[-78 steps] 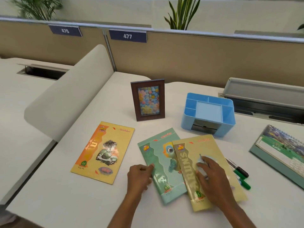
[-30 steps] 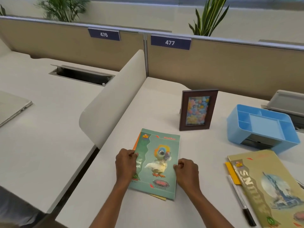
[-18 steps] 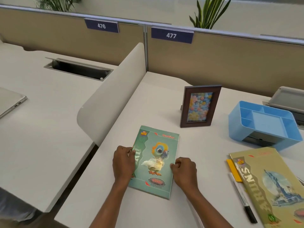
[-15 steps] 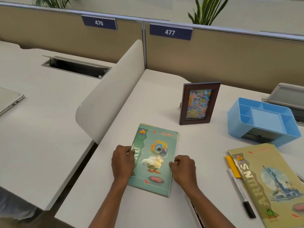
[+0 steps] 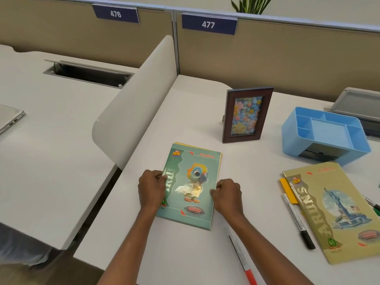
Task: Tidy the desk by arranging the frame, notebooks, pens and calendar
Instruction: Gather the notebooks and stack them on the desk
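On the desk (image 5: 257,157), left of the frame (image 5: 246,115), I see my left hand (image 5: 151,187) and right hand (image 5: 227,195) pinching the green notebook (image 5: 190,187) edges, yellow notebook (image 5: 220,161) beneath.

We see a glossy paper cover on the green notebook (image 5: 190,186), throwing a bright sheen near its spine. The olive notebook (image 5: 337,212) by the bench's right edge has the same slick card finish. The bench (image 5: 246,161) looks smooth, matt, off-white laminate. The frame (image 5: 247,115) looks like dark wood with a satin finish, shiny glazing over its picture. The blue organiser (image 5: 324,134) is smooth moulded plastic. The marker (image 5: 298,221) has a plastic barrel.
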Demonstrator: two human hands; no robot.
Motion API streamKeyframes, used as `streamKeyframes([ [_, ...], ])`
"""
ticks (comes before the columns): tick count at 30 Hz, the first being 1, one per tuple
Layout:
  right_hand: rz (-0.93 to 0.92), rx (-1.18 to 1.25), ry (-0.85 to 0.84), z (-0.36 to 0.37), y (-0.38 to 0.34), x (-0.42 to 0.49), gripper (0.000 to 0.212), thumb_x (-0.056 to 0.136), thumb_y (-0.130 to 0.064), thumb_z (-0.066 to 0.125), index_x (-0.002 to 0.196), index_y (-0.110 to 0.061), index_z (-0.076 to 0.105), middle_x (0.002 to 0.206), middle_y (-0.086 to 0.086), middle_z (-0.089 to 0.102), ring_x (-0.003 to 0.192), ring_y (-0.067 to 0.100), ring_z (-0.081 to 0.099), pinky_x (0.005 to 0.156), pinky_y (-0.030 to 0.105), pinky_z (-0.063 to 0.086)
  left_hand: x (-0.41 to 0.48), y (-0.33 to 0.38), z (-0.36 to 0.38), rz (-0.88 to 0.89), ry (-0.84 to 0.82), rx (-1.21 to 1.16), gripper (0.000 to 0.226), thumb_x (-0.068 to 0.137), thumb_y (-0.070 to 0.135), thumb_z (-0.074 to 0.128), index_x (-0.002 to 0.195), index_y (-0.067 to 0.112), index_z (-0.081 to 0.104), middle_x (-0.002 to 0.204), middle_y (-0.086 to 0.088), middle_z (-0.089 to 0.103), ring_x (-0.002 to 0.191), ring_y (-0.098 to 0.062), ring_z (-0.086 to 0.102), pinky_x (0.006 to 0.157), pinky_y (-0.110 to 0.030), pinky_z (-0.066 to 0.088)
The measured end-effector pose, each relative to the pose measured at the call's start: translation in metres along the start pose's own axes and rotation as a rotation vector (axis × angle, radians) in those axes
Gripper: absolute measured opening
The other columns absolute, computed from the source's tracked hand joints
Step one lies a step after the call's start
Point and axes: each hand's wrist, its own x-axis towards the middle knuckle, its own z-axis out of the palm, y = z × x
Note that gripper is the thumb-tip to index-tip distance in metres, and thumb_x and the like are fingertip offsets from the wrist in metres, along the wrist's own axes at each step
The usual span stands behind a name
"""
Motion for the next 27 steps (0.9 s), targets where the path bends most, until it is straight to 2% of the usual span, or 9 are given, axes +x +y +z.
streamKeyframes([
  [5, -0.013, -0.014, -0.034, -0.016, -0.008, -0.003, 0.018, 0.084, -0.022, 0.065, 0.080, -0.006, 0.059, 0.090, 0.009, 0.065, 0.082, 0.029, 0.059, 0.061, 0.028, 0.041, 0.002, 0.002, -0.004, 0.015, -0.027, 0.008, 0.016, 0.084, 0.019, 0.070, 0.093, 0.006, 0.072, 0.091, -0.009, 0.069, 0.085, -0.027, 0.065, 0.070, -0.026, 0.041],
  [8, -0.093, -0.169, 0.008, -0.058, -0.004, -0.020, 0.029, 0.090, -0.036, 0.060, 0.104, -0.010, 0.063, 0.101, 0.005, 0.065, 0.097, 0.025, 0.058, 0.075, 0.031, 0.043, -0.014, 0.003, -0.008, 0.063, 0.009, 0.047, 0.029, 0.088, 0.025, 0.066, 0.109, 0.004, 0.066, 0.108, -0.011, 0.059, 0.093, -0.028, 0.061, 0.074, -0.029, 0.042],
  [10, -0.113, -0.314, -0.108, -0.088, 0.007, -0.043, 0.035, 0.087, -0.050, 0.059, 0.103, -0.020, 0.064, 0.100, -0.001, 0.065, 0.093, 0.021, 0.060, 0.073, 0.030, 0.044, -0.033, -0.001, -0.010, 0.116, 0.057, 0.060, 0.034, 0.089, 0.026, 0.064, 0.115, 0.005, 0.062, 0.112, -0.012, 0.056, 0.095, -0.029, 0.060, 0.075, -0.035, 0.049],
  [13, -0.065, -0.505, -0.438, -0.097, 0.025, -0.083, 0.051, 0.075, -0.069, 0.059, 0.098, -0.024, 0.060, 0.101, -0.002, 0.060, 0.086, 0.018, 0.053, 0.071, 0.031, 0.041, -0.055, -0.007, -0.008, 0.147, 0.084, 0.109, 0.030, 0.088, 0.021, 0.064, 0.114, 0.005, 0.062, 0.108, -0.015, 0.055, 0.094, -0.032, 0.056, 0.073, -0.038, 0.048],
  [15, -0.061, -0.563, -0.562, -0.083, 0.034, -0.106, 0.050, 0.076, -0.066, 0.060, 0.096, -0.020, 0.053, 0.101, 0.001, 0.056, 0.085, 0.021, 0.048, 0.073, 0.034, 0.038, -0.060, -0.008, -0.007, 0.178, 0.092, 0.152, 0.030, 0.086, 0.017, 0.066, 0.113, 0.003, 0.062, 0.106, -0.019, 0.056, 0.093, -0.035, 0.053, 0.074, -0.041, 0.046],
  [16, -0.084, -0.573, -0.564, -0.076, 0.038, -0.114, 0.043, 0.080, -0.060, 0.059, 0.092, -0.020, 0.047, 0.100, 0.002, 0.053, 0.086, 0.023, 0.048, 0.072, 0.035, 0.035, -0.060, -0.006, -0.006, 0.183, 0.094, 0.167, 0.031, 0.086, 0.016, 0.066, 0.113, 0.003, 0.062, 0.106, -0.020, 0.056, 0.093, -0.036, 0.053, 0.076, -0.044, 0.046],
  [18, -0.137, -0.567, -0.494, -0.069, 0.046, -0.120, 0.027, 0.090, -0.046, 0.052, 0.089, -0.023, 0.037, 0.107, 0.004, 0.054, 0.094, 0.029, 0.054, 0.070, 0.034, 0.030, -0.057, -0.003, -0.003, 0.173, 0.086, 0.208, 0.031, 0.086, 0.016, 0.065, 0.113, 0.002, 0.062, 0.107, -0.022, 0.056, 0.092, -0.039, 0.053, 0.078, -0.048, 0.046],
  [20, -0.143, -0.545, -0.403, -0.075, 0.056, -0.115, 0.015, 0.096, -0.036, 0.045, 0.093, -0.023, 0.038, 0.114, 0.004, 0.055, 0.103, 0.030, 0.055, 0.071, 0.033, 0.028, -0.053, 0.000, -0.001, 0.160, 0.072, 0.262, 0.032, 0.085, 0.018, 0.065, 0.113, 0.003, 0.061, 0.107, -0.022, 0.056, 0.092, -0.041, 0.052, 0.079, -0.049, 0.046],
  [27, -0.093, -0.561, -0.032, -0.136, 0.088, -0.055, 0.017, 0.096, -0.035, 0.048, 0.093, -0.019, 0.050, 0.104, 0.002, 0.061, 0.095, 0.026, 0.063, 0.067, 0.033, 0.038, -0.052, -0.001, 0.007, 0.123, 0.062, 0.365, 0.035, 0.085, 0.020, 0.065, 0.114, 0.001, 0.060, 0.109, -0.027, 0.055, 0.096, -0.045, 0.049, 0.081, -0.053, 0.044],
])
